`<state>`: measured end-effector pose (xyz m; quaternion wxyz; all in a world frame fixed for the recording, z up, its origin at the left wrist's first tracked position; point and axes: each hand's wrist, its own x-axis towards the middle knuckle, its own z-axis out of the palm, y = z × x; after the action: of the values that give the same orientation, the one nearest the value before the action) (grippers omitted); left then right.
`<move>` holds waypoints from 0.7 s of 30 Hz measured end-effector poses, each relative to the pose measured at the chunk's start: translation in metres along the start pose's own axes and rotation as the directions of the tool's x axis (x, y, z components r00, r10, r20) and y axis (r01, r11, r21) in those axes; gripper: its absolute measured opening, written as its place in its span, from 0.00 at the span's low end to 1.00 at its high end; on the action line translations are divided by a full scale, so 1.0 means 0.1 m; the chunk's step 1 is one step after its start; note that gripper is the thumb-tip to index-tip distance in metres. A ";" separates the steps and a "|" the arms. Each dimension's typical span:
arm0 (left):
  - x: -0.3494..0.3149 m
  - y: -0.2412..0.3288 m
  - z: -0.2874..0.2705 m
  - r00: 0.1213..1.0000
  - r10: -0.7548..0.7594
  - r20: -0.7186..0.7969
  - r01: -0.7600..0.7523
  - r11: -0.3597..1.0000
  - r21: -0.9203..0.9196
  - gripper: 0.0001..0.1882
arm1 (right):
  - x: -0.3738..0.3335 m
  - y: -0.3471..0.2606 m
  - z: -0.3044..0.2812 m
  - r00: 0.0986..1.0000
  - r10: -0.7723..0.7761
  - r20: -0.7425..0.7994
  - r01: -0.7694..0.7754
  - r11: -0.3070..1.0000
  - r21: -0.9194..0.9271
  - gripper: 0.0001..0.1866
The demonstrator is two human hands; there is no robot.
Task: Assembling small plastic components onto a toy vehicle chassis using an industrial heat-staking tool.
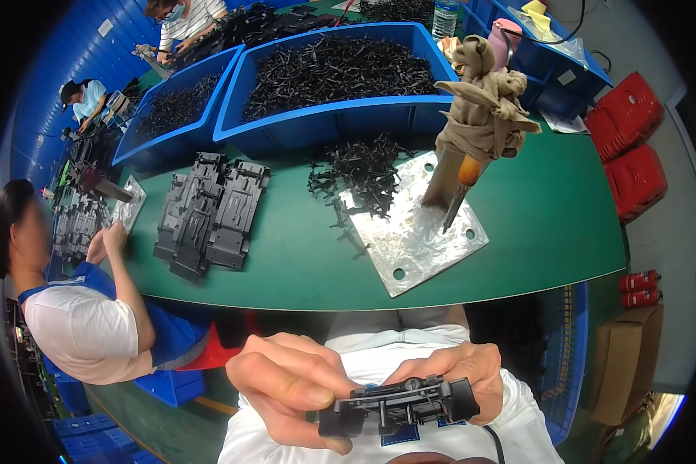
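A black plastic chassis-like part [406,401] is held level above my lap, its edge with small rods and brackets facing up. My left hand [290,383] pinches its left end between thumb and fingers. Around its right end, my right hand [464,371] is closed, with the fingers partly hidden behind the part. Beyond my hands, several similar black parts [213,213] lie stacked on the green table [301,271]. A loose heap of small black pieces [359,174] spills onto a metal plate [417,247], beside a cloth-wrapped post with an orange-handled tool [467,172].
Two blue bins [332,116] of small black pieces stand at the table's back. At the left, a co-worker [93,317] sits handling something near another metal plate. Red chairs [630,155] and a cardboard box [626,363] are at the right. More workers are farther back.
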<state>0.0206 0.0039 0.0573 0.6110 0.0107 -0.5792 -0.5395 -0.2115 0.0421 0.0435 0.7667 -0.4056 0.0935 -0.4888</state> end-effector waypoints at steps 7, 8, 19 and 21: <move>-0.05 0.06 -0.27 0.987 -0.034 0.157 0.006 0.985 0.172 0.39 | 0.11 0.13 0.06 0.999 0.021 -0.030 -0.020 0.998 0.060 0.15; -0.07 0.07 -0.30 0.989 -0.031 0.147 0.005 0.985 0.172 0.39 | 0.13 0.15 0.06 0.999 0.032 -0.029 -0.030 0.998 0.059 0.15; -0.26 0.13 -0.69 1.000 0.006 0.022 -0.008 0.993 0.119 0.41 | 0.52 0.45 0.04 0.998 0.033 0.053 -0.035 0.999 0.033 0.14; -0.30 0.15 -0.76 1.000 0.010 0.006 -0.010 0.993 0.119 0.40 | 0.57 0.52 0.06 0.998 0.035 0.048 -0.036 0.999 0.026 0.14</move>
<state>0.0925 -0.0166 0.0209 0.6103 0.0426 -0.6121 -0.5011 -0.1447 0.0077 0.0252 0.7826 -0.4049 0.0760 -0.4667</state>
